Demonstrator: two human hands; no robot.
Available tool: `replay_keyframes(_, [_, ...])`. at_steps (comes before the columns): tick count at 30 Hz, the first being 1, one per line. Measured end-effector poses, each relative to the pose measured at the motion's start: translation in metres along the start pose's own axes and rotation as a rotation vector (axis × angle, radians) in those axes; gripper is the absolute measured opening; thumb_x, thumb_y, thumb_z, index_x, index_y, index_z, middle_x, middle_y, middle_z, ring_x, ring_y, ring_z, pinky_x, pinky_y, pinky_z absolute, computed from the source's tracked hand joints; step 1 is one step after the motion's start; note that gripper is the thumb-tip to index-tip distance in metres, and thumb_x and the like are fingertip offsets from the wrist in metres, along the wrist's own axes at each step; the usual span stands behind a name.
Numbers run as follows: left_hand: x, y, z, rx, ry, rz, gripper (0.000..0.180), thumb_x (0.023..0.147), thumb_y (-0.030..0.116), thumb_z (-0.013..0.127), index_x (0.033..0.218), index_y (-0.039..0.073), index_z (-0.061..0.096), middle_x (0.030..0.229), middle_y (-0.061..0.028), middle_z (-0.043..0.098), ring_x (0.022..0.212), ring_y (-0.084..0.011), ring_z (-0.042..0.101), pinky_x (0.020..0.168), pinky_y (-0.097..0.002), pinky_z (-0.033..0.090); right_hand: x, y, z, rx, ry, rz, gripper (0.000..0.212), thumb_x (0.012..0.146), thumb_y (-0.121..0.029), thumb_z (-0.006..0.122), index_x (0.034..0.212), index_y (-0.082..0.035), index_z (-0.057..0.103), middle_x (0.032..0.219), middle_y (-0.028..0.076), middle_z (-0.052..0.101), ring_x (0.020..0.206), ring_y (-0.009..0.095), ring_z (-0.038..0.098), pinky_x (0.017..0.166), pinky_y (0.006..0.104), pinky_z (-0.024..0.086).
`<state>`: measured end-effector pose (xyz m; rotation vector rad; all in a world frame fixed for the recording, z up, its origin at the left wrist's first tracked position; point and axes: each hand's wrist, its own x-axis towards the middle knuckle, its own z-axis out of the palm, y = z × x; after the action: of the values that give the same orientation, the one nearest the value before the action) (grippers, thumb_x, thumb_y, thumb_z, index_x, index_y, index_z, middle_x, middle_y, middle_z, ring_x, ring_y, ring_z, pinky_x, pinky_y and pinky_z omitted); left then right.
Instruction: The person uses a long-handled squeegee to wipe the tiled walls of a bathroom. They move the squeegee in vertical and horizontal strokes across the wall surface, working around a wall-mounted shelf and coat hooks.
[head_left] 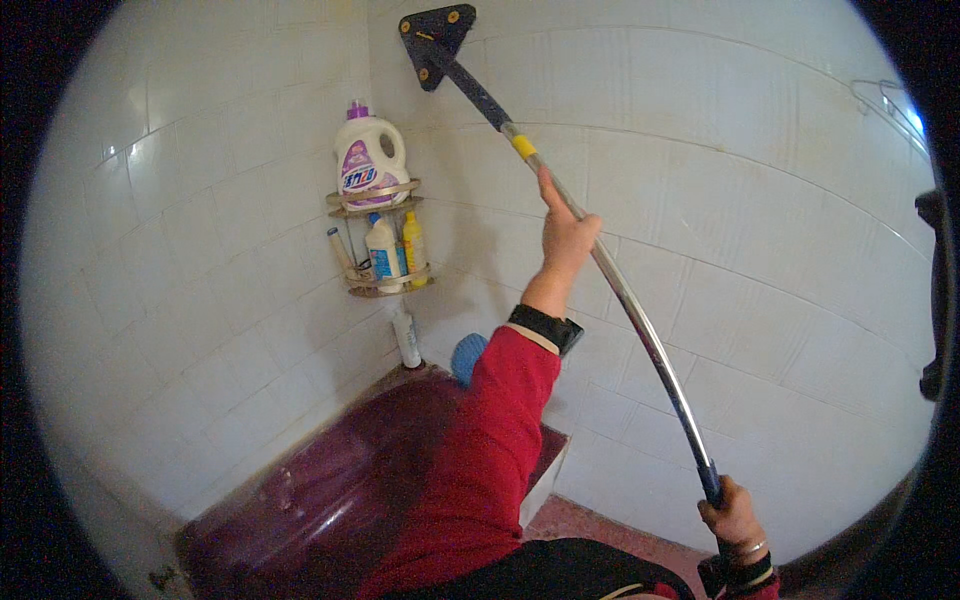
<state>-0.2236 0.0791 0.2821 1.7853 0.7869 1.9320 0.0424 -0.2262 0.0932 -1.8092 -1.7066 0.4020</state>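
A long-handled triangular mop (640,310) slants across the view, with a silver pole and a yellow ring below its dark joint. Its black three-cornered head (437,42) lies against the white tiled wall high up, just right of the corner. My left hand (568,230) is closed round the upper part of the pole, its thumb stretched along it. Lower down at the right, my right hand (735,515) grips the dark handle end. The left arm, in a red sleeve with a black band at the wrist, reaches across the middle.
A two-tier corner rack (375,205) carries a white detergent jug (370,160) with a purple cap, a yellow bottle (413,245) and a white bottle (383,250). Below are a white tube (407,340), a blue object (467,357) and a maroon bathtub (330,480). A wire rack (885,100) hangs far right.
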Motion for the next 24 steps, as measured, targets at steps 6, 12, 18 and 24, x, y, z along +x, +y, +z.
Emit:
replay_keyframes(6, [0.045, -0.06, -0.069, 0.152, 0.078, -0.129, 0.092, 0.064, 0.008, 0.052, 0.131, 0.016, -0.011, 0.097, -0.0271, 0.05, 0.079, -0.0351, 0.056, 0.074, -0.0361, 0.045, 0.067, -0.041, 0.054, -0.162, 0.102, -0.184, 0.025, 0.068, -0.019, 0.062, 0.08, -0.003, 0.049, 0.058, 0.018, 0.054, 0.055, 0.037, 0.054, 0.047, 0.0411, 0.043])
replay_keyframes(12, [0.049, -0.09, -0.087, 0.084, 0.113, -0.113, 0.09, 0.064, 0.007, 0.053, 0.131, 0.014, -0.006, 0.104, -0.0244, 0.046, 0.083, -0.0304, 0.053, 0.073, -0.0338, 0.044, 0.089, -0.048, 0.08, -0.227, 0.11, -0.18, 0.022, 0.069, -0.018, 0.062, 0.08, -0.004, 0.05, 0.058, 0.019, 0.054, 0.054, 0.037, 0.054, 0.047, 0.041, 0.044])
replay_keyframes(18, [0.02, -0.11, -0.073, 0.015, 0.118, -0.145, 0.089, 0.065, 0.002, 0.05, 0.132, 0.018, -0.007, 0.098, -0.0188, 0.048, 0.078, -0.0259, 0.053, 0.068, -0.0311, 0.045, 0.086, -0.023, 0.084, -0.232, 0.065, -0.115, 0.019, 0.069, -0.016, 0.061, 0.077, -0.004, 0.049, 0.057, 0.018, 0.054, 0.053, 0.036, 0.055, 0.046, 0.0405, 0.044])
replay_keyframes(24, [-0.031, -0.116, -0.045, -0.077, 0.112, -0.088, 0.094, 0.061, -0.003, 0.048, 0.131, 0.019, -0.01, 0.081, -0.01, 0.046, 0.066, -0.0189, 0.05, 0.057, -0.0291, 0.045, 0.049, 0.017, 0.083, -0.292, 0.118, -0.044, 0.016, 0.068, -0.015, 0.061, 0.074, -0.005, 0.049, 0.057, 0.018, 0.054, 0.054, 0.037, 0.054, 0.046, 0.0422, 0.043])
